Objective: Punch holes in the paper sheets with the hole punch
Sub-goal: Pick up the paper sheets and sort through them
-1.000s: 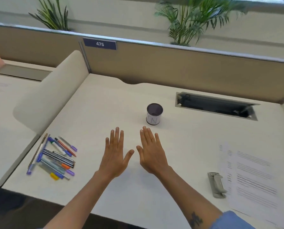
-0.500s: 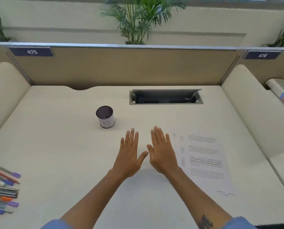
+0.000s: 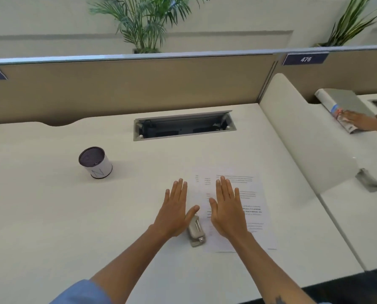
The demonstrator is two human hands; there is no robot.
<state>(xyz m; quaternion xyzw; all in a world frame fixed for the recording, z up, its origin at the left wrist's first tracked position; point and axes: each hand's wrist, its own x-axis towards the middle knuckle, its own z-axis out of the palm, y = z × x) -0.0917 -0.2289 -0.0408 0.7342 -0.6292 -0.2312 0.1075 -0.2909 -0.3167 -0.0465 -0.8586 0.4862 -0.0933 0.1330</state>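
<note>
A printed paper sheet [image 3: 252, 207] lies flat on the white desk [image 3: 51, 216], right of centre. A small grey hole punch [image 3: 196, 231] sits at the sheet's left edge, near the front. My left hand [image 3: 175, 210] hovers flat and open just left of the punch, its thumb over the punch's far end. My right hand [image 3: 227, 207] is spread flat above the sheet's left half, just right of the punch. Neither hand holds anything.
A dark mesh cup [image 3: 95, 162] with a white band stands at the left. An open cable tray [image 3: 184, 126] is set into the desk at the back. A curved divider [image 3: 304, 137] bounds the right side; beyond it another person's hand [image 3: 358, 120] rests on a folded magazine.
The view has swung right, so the pens have left the frame. Both hands now sit over the paper and punch, still flat and open.
</note>
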